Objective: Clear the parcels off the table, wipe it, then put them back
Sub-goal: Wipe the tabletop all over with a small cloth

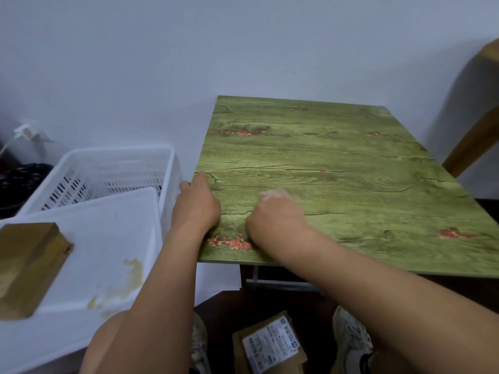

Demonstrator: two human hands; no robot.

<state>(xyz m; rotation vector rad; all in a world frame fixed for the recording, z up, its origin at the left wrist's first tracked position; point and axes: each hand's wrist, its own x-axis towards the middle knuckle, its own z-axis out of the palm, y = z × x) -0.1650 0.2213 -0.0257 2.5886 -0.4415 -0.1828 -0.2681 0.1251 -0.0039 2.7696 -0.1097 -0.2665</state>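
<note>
Plain pale wall (243, 44), dark floor (221, 314), wooden chair (475, 125) at right

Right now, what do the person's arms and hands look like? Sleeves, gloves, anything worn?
Both forearms are bare as far as the frame shows: no sleeves in view. The left hand and right hand wear no gloves, and no watch, ring or wristband shows. The right hand is motion-blurred at the fingers, so small details there can't be made out.
</note>
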